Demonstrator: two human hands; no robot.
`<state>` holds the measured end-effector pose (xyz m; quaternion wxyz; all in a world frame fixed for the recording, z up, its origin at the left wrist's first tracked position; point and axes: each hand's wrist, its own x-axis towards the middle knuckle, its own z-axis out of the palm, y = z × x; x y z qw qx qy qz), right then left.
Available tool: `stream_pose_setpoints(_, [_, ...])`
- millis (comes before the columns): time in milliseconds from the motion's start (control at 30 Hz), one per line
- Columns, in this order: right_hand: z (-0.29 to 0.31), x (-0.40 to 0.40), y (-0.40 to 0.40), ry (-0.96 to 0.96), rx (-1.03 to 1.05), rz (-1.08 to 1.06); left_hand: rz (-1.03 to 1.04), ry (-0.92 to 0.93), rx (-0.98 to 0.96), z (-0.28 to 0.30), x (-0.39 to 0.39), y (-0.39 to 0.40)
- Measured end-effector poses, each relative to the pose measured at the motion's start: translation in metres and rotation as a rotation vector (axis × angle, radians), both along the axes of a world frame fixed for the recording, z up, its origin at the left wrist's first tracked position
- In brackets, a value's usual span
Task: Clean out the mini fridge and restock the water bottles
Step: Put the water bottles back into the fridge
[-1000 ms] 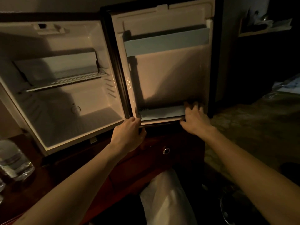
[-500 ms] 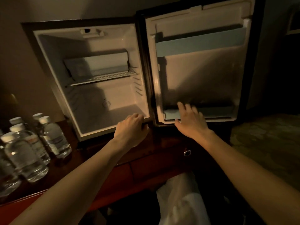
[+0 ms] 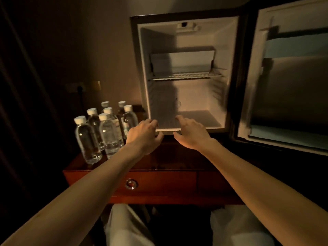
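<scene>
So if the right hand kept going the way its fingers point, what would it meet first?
Probably the fridge floor: the right hand reaches over the front lip into the open mini fridge, with nothing visible in between. Depth is unclear, so it may reach the back wall instead.

no readable text anywhere; water bottles carry labels but the print is too blurred and dim to make out, mini fridge and its door show no legible brand or markings
</scene>
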<state>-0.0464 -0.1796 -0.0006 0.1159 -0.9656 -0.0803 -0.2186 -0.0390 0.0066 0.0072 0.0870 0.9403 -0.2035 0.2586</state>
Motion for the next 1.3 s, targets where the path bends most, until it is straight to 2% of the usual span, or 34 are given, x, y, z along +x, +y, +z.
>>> stream_pose_setpoints(267, [0.010,0.039,0.071,0.062,0.028,0.173,0.126,-0.010,-0.078,-0.010,-0.001,0.067])
stream_pose_setpoints(600, [0.003,0.064,0.173,0.199,0.442,0.448,0.320,0.008,-0.148,-0.041,-0.005,0.139])
stream_pose_setpoints(767, [-0.012,0.078,0.205,0.179,0.579,0.406,0.372,0.023,-0.108,-0.046,0.002,0.147])
stream_pose_setpoints(967, [-0.027,0.089,0.213,0.198,0.683,0.358,0.373,0.014,-0.152,-0.054,0.013,0.151])
stream_pose_setpoints(1133, [-0.023,0.084,0.207,0.135,0.644,0.357,0.362,0.020,-0.185,-0.056,0.016,0.151])
stream_pose_setpoints(1300, [-0.019,0.064,0.180,0.047,0.648,0.396,0.263,0.044,-0.238,-0.051,0.013,0.135])
